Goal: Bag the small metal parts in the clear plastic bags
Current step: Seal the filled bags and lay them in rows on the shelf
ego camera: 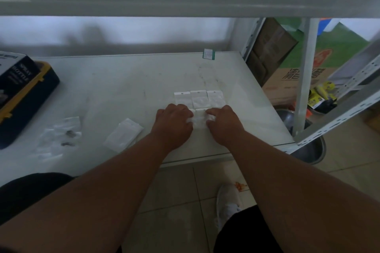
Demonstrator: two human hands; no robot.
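the bag (199,118) lies flat on the table (123,88), just below a row of three bags (199,98), its long axis running away from me. my left hand (174,123) and right hand (223,122) pinch its side edges, equally near.

Fingertips: we cannot see them on the left hand (174,124) or the right hand (223,123); they curl under onto the small bag (200,118).
Small bag: mostly covered by both hands; we cannot tell its contents.
Row of three bags (199,98): too pale for us to tell whether they are filled.
Loose bags at left (59,135): blurred; the dark specks inside are too small for us to identify.
Black box (15,74): cut off by the left edge.
Metal basin (308,150): partly hidden behind the shelf frame (304,80).
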